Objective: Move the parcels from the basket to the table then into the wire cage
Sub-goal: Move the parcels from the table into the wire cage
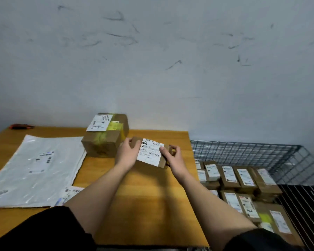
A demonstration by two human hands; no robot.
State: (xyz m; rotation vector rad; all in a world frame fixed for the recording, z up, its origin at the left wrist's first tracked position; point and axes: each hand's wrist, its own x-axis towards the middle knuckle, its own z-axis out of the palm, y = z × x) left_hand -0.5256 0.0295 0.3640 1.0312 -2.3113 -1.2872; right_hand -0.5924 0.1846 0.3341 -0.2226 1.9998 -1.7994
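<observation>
Both hands hold a small cardboard parcel (151,152) with a white label just above the wooden table (149,200), near its right side. My left hand (128,153) grips the parcel's left end and my right hand (171,157) grips its right end. A bigger cardboard box (105,136) with a label and yellow tape stands on the table behind my left hand. The wire cage (246,151) sits lower, right of the table, and holds several labelled cardboard parcels (243,178). The basket is out of view.
A large white plastic mailer bag (34,169) lies flat on the table's left half, with a smaller mailer (69,194) at its near corner. An orange and black tool (21,126) rests at the far left edge. A scuffed wall stands behind.
</observation>
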